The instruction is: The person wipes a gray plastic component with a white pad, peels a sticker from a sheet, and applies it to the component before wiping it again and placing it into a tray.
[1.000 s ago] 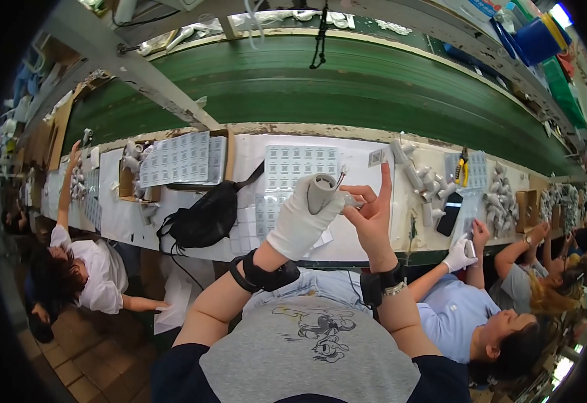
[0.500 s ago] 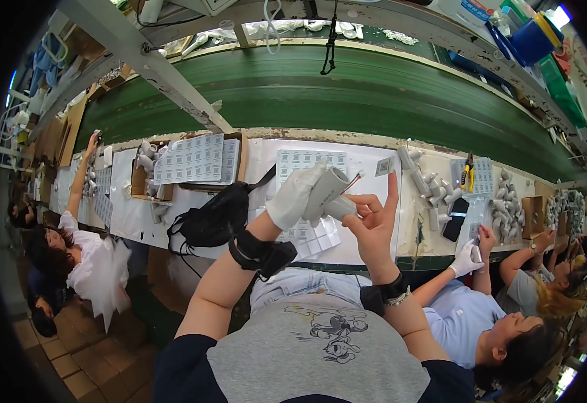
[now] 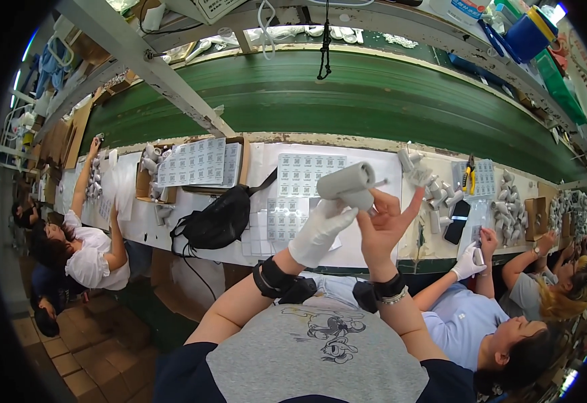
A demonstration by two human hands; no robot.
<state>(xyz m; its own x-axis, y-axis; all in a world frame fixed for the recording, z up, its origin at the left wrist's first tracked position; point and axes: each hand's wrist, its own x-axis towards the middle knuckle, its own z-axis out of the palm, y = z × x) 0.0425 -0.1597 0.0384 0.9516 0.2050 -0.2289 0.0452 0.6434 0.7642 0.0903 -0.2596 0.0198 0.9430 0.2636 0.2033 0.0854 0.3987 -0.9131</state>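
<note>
A pale grey plastic housing (image 3: 344,181), made of a wide tube with a shorter stub, is raised above the bench. A thin lead (image 3: 382,182) pokes out by its open end. My left hand (image 3: 322,232), in a white glove, is closed around the housing from below. My bare right hand (image 3: 382,232) has its thumb and bent fingers at the stub, partly hiding it. Its index finger stretches up, with a small printed label (image 3: 420,176) at the tip. Beneath the hands lie label sheets (image 3: 288,218), and another label sheet (image 3: 307,163) is behind.
A black waist bag (image 3: 214,218) and a carton with label sheets (image 3: 196,163) sit to the left. At right lie several grey housings (image 3: 442,195), a phone (image 3: 456,221) and yellow-handled pliers (image 3: 469,176). Co-workers sit on both sides. A green conveyor (image 3: 273,91) runs behind.
The housing has turned so its tube points to the right, and my left hand has moved beneath it. My right hand has shifted rightward, with the label still at its index fingertip.
</note>
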